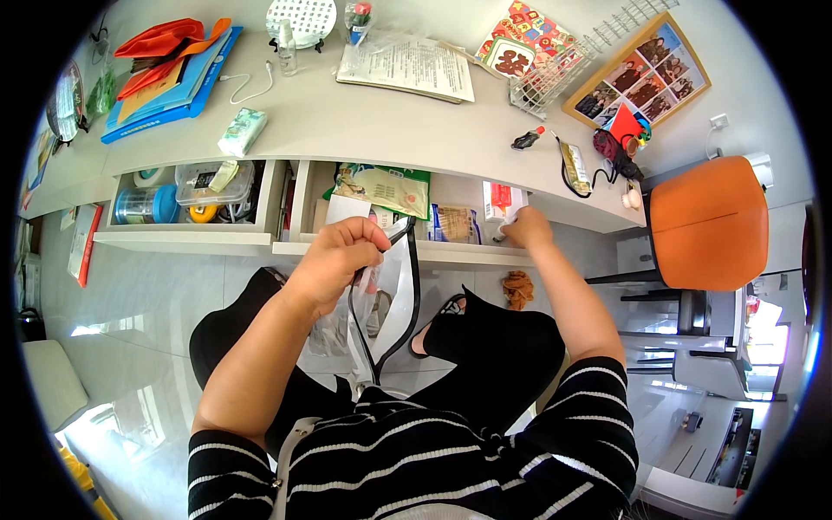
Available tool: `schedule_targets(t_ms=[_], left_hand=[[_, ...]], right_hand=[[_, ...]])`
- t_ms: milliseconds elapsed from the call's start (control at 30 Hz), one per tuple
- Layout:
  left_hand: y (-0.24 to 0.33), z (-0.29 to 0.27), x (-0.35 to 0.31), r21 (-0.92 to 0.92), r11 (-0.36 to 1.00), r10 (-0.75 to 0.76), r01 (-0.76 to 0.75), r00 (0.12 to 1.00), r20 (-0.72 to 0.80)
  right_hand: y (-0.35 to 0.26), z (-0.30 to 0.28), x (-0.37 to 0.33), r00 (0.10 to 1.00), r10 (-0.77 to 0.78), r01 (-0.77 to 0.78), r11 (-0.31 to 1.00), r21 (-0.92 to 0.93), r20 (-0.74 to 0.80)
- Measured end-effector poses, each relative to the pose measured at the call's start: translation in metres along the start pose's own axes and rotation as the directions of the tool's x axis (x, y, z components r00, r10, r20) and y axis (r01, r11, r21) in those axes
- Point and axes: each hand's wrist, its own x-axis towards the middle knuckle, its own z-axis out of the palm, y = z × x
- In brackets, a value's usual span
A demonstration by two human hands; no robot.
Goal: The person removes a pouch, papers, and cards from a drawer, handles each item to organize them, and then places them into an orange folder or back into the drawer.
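Note:
My left hand (340,262) is closed on the black-trimmed edge of a white and see-through pouch (397,299), which hangs above my lap with its mouth parted. My right hand (529,229) is at the right end of an open drawer (468,253), fingers pinched together beside a white and red box (501,201). What those fingers hold, if anything, is too small to make out. In the same drawer lie a green and cream packet (381,189) and a blue and clear packet (455,224).
Another open drawer (186,235), at the left, holds a blue-lidded jar (146,205) and a clear plastic box (215,182). On the desk (303,121) are folders (165,95), a tissue pack (243,132) and a paper stack (406,68). An orange chair (709,224) stands at the right.

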Motion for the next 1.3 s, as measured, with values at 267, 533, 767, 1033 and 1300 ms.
schedule_targets(t_ms=[267, 533, 767, 1033, 1300], left_hand=[[-0.002, -0.001, 0.003, 0.015, 1.0, -0.008, 0.008, 1.0, 0.019], [-0.007, -0.002, 0.008, 0.037, 0.999, -0.009, 0.008, 1.0, 0.03], [-0.004, 0.0, 0.008, 0.048, 0.999, -0.019, 0.018, 1.0, 0.021], [-0.004, 0.001, 0.008, 0.045, 0.999, -0.029, 0.028, 0.999, 0.02], [-0.007, 0.001, 0.01, 0.041, 0.999, -0.03, 0.029, 0.999, 0.031]], right_hand=[[0.013, 0.008, 0.001, 0.992, -0.013, 0.027, 0.994, 0.104, -0.129], [0.002, 0.011, 0.018, 0.986, -0.048, 0.045, 0.999, -0.023, -0.159], [-0.015, 0.011, 0.015, 0.98, -0.114, 0.071, 0.965, -0.253, -0.161], [-0.008, 0.004, 0.004, 0.973, -0.156, 0.126, 0.976, -0.176, -0.168], [0.005, 0.019, 0.016, 0.937, -0.278, 0.239, 0.951, -0.194, -0.21]])
